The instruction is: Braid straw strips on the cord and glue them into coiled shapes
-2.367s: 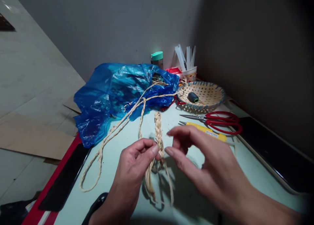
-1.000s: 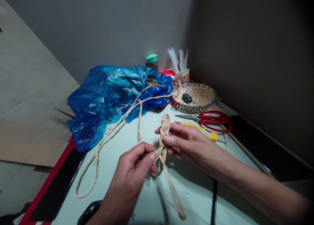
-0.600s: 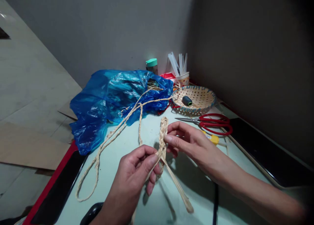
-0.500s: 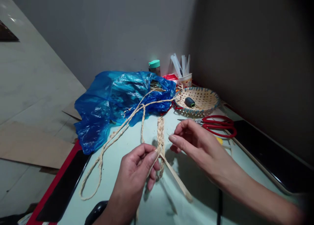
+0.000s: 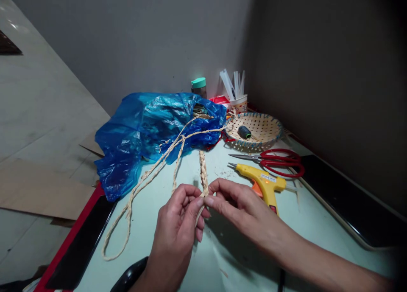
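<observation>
A flat braid of pale dried fibre [image 5: 203, 169] rises upright between my hands, above the pale table. My left hand [image 5: 182, 213] pinches its lower end between thumb and forefinger. Close against it, my right hand [image 5: 237, 203] pinches the same end from the other side, so the fingertips of both hands nearly meet. The loose strands below are mostly hidden by my fingers. Left of the braid lies a long twisted fibre cord [image 5: 155, 164] with a loop at its near end. A yellow glue gun [image 5: 265, 182] lies just beyond my right hand.
Behind the cord sits a blue plastic bag [image 5: 152, 126]. Red-handled scissors [image 5: 280, 162] lie beyond the glue gun. A woven basket [image 5: 263, 128] holds a dark thread spool [image 5: 244, 132]. A cup of clear sticks [image 5: 239, 103] and a green-lidded jar [image 5: 199, 87] stand by the wall.
My right hand held the braid's side, drew away to the right, and now pinches its lower end beside my left hand. The loose strand that stuck out rightward no longer shows.
</observation>
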Tool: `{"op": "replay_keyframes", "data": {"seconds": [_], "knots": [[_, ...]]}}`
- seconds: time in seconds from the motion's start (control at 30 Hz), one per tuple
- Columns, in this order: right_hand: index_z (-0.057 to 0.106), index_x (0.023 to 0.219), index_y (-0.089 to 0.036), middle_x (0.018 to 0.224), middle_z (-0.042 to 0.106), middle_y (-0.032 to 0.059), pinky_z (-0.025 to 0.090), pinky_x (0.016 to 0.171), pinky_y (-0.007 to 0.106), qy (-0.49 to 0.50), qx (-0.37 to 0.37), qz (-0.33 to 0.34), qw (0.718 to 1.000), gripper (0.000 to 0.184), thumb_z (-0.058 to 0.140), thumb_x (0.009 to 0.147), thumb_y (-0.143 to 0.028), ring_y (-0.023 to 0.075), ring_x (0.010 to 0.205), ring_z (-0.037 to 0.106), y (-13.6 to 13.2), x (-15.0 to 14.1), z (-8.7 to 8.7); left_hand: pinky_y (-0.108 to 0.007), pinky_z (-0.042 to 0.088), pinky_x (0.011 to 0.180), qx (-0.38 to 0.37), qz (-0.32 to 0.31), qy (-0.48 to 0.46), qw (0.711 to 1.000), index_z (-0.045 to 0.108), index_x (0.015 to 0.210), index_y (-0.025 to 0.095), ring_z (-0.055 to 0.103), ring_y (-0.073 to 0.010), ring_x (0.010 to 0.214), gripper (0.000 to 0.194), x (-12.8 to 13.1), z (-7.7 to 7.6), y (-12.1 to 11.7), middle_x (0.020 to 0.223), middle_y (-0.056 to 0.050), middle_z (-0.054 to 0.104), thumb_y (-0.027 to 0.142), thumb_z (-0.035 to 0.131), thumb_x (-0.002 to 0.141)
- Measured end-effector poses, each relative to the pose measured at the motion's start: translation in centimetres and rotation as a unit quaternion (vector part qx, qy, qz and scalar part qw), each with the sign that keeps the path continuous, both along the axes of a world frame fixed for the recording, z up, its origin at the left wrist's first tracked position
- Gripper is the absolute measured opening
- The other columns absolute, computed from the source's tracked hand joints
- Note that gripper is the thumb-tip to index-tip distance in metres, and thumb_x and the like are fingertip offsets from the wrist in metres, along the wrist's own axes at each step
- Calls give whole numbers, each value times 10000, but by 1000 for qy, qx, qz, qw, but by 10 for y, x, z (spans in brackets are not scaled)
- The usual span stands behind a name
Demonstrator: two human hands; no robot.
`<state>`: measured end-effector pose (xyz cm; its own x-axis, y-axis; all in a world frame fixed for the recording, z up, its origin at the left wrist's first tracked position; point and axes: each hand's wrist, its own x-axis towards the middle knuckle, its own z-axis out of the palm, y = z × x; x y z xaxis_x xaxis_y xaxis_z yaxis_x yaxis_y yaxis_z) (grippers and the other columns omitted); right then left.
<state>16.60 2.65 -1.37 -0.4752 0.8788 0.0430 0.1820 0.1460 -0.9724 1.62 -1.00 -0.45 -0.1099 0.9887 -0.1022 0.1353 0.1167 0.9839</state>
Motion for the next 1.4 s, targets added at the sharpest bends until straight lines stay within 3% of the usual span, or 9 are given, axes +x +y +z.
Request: {"op": "replay_keyframes", "data": {"seconds": [0.13,0.23,0.43,0.73,0.87,1.03,1.2,1.3,1.4], "knots": [[581,821,-201,685,661,-27,406,627,253,65,-29,-5,997,197,548,965,-330,140,656,591,-2,-2,2,-232,453,511,19,-3,36,999,614,844,213,559,-131,525,168,2,3,-4,617,20,620,354,553,911],[597,780,-192,641,615,-25,350,549,249,38,-13,-53,998,215,557,951,-316,134,602,526,-2,0,-1,-255,469,602,98,20,179,979,672,823,216,639,-165,607,81,-1,5,-5,672,-7,691,265,623,865],[619,787,-187,733,693,-5,398,571,215,90,-79,-58,991,199,580,932,-317,110,615,555,0,0,-2,-272,457,647,362,13,404,840,659,871,188,614,-165,659,159,-9,-1,-7,715,-16,681,51,580,854],[656,752,-169,673,598,-23,378,561,218,126,-121,-40,984,246,630,896,-367,98,592,487,0,-2,0,-329,467,596,467,-66,526,707,659,1072,35,580,-205,667,305,-13,-16,-10,829,-133,725,5,632,769],[630,779,-168,617,557,-47,343,572,213,126,-143,-33,981,214,666,877,-355,90,589,464,3,-2,-2,-355,465,587,482,-63,486,727,661,1035,2,574,-225,664,277,-7,-16,-7,828,-178,733,-1,642,759],[612,803,-171,732,657,-6,323,588,237,129,-161,-61,977,213,613,913,-354,106,629,473,10,3,-2,-348,462,681,424,-94,321,841,705,967,130,578,-218,769,150,-9,-6,-8,811,-94,678,159,637,836],[615,700,-155,659,567,-26,311,624,223,162,-192,-1,968,263,602,917,-304,100,636,404,10,7,6,-263,465,758,117,3,76,990,705,968,237,639,-164,854,117,-15,3,2,925,-28,694,294,633,895],[614,692,-148,656,560,-24,326,625,212,196,-230,28,953,255,638,895,-300,98,635,423,8,7,8,-253,481,789,-47,-69,-164,983,664,1048,224,660,-165,878,207,-15,4,11,934,-30,704,318,678,864],[599,688,-152,671,577,-9,386,710,225,225,-235,64,943,274,621,911,-309,117,686,512,8,9,9,-271,488,809,-88,-125,-280,948,654,1012,180,662,-157,824,152,-13,3,13,858,-49,705,257,650,881]]}}
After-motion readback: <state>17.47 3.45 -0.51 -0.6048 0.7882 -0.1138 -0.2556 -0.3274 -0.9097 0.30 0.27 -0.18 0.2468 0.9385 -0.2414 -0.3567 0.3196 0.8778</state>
